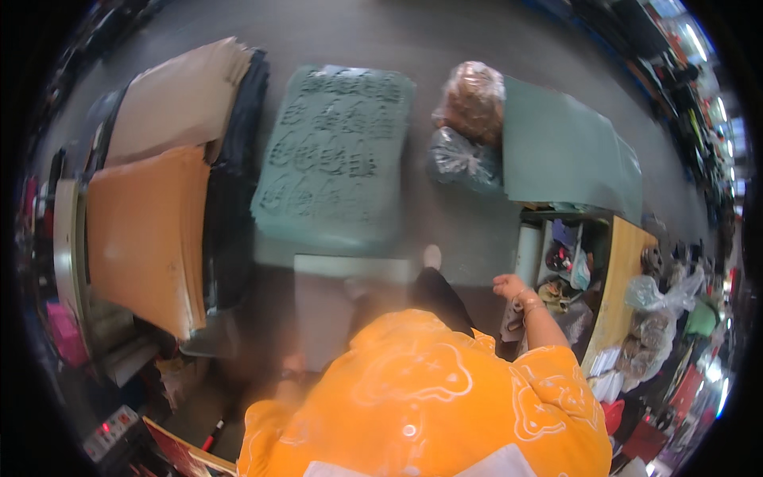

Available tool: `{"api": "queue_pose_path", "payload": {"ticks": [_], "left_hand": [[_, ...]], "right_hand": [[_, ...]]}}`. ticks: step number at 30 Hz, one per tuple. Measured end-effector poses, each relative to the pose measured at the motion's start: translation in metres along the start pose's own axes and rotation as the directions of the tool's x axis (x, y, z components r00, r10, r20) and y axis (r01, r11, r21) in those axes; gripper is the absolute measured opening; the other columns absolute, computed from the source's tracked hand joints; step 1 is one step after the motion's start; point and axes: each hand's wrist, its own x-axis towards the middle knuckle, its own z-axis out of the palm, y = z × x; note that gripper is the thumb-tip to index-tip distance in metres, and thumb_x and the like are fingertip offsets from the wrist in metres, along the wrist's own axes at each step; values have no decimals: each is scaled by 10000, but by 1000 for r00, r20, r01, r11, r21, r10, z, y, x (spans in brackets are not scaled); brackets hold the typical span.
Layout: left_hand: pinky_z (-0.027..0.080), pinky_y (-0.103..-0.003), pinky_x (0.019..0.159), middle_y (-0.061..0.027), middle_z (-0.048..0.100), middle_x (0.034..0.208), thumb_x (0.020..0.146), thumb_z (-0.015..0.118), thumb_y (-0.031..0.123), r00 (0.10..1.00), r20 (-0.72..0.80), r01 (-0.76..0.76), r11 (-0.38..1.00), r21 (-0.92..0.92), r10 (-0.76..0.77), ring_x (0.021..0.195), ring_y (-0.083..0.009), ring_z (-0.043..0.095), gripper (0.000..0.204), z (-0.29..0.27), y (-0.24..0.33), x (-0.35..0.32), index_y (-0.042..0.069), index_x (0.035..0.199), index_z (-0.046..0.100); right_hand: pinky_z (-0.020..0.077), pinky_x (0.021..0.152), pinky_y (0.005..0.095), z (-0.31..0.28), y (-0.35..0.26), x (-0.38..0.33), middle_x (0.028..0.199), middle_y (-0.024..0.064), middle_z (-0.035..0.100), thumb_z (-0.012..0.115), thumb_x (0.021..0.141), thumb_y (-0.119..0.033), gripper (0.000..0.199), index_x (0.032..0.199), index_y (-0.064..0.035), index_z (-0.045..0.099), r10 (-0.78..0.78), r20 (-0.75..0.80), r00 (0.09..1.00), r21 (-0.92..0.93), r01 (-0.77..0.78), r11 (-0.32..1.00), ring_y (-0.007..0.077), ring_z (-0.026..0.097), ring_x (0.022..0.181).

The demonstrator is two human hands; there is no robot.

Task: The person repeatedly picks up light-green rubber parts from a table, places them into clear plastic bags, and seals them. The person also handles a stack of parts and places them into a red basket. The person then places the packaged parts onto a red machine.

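I look down over my orange shirt. My right hand (pixel 509 286), a bracelet on its wrist, is lifted to the right of my body with the fingers curled, close to a pale roll (pixel 526 253) at the edge of a wooden bin (pixel 624 270). Whether it holds anything is unclear. My left hand (pixel 290 374) is low on the left and blurred, at the bottom corner of a grey sheet (pixel 334 302) in front of me. Its grip is not visible. My black trouser leg and white shoe (pixel 431 256) show beyond the sheet.
On the floor ahead lies a stack of green foam sheets (pixel 334 151) with cut-out shapes. To the left are orange-brown sheets (pixel 143 230), beige sheets (pixel 175 95) and a black stack (pixel 234 175). Two plastic bags of scraps (pixel 469 119) lean on plain green sheets (pixel 564 151).
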Motion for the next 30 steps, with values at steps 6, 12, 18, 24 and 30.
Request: {"api": "queue_pose_path", "payload": {"ticks": [6,12,18,24,30], "left_hand": [[352,-249,458,15,523,638,870,567,200,988,150,120,797,-592,-37,512,-108,458,107,26,162,39,130,790,578],[454,-283,782,-12,619,1080,924,565,353,901,-320,-417,790,-449,294,947,-122,585,446,152,440,16,124,1302,500],[473,-229,693,-49,655,981,892,615,124,893,185,-444,873,202,411,835,-117,613,279,338,578,-45,27,1152,596],[473,-234,670,-60,654,964,873,624,154,999,-30,-37,999,27,37,801,-119,603,304,361,620,-80,1,1135,601],[466,-221,615,-42,653,900,904,606,174,997,-8,-82,996,22,82,740,-110,601,262,372,619,-82,25,1119,602]], "right_hand": [[546,705,318,-124,57,76,1055,96,643,565,900,-190,391,1270,-72,518,175,-243,954,811,100,576,198,648,825],[553,730,372,-210,126,272,1135,159,599,587,885,-230,431,1265,-52,487,372,-72,926,997,70,19,263,627,941],[480,646,381,-217,220,421,1032,138,595,692,768,-339,540,1190,-40,536,644,45,763,960,-212,184,236,553,786],[482,746,430,-201,215,472,1120,162,585,698,765,-388,616,1218,-5,531,534,239,811,965,-135,-227,272,575,896],[541,688,410,-220,175,442,1006,147,628,584,894,-361,454,1155,8,544,480,350,804,872,-93,-481,271,632,872]]}}
